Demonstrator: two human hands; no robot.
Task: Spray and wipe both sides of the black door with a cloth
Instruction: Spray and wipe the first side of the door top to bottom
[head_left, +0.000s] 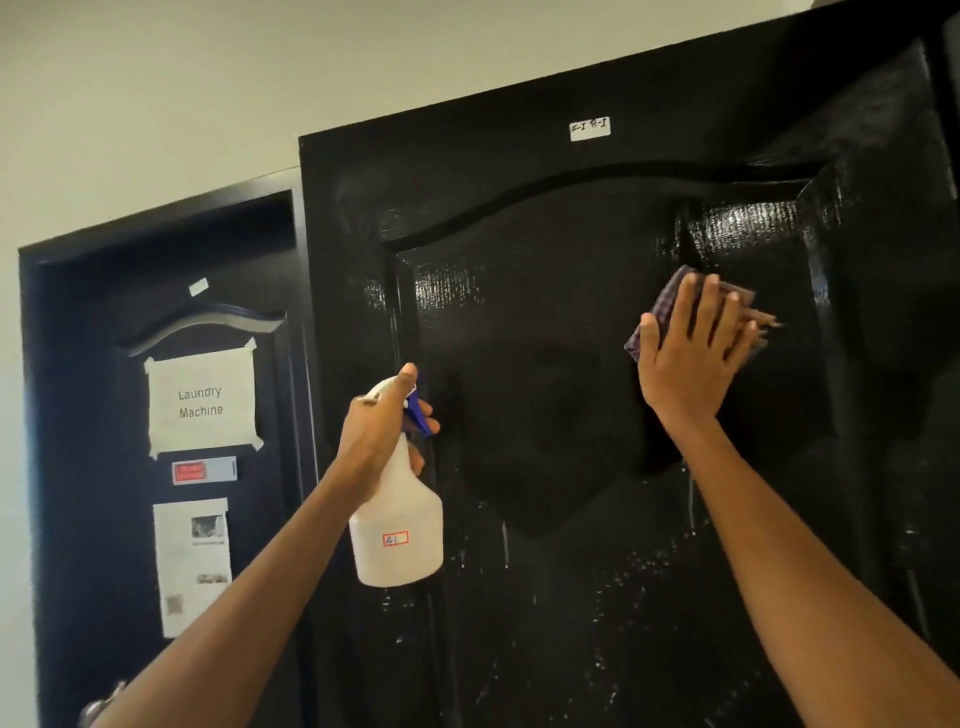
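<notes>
right hand (685, 358) flat, pressing folded purple checked cloth (675, 296) on glossy black panelled door (545, 338); left hand (382, 423) gripping white plastic spray bottle (397, 530).

the scene is evenly and fairly brightly lit, with soft indoor light. the glossy black door (571, 597) throws back streaky white glare on its raised panel, strongest near the upper right and upper left of the panel, and wet droplets low down catch light as pale specks. a broad dark shadow or reflection sits on the panel's middle. straight edges bow and lean toward the frame's borders from the wide lens. fine detail is slightly soft; small print on the papers (192, 566) is unreadable.
</notes>
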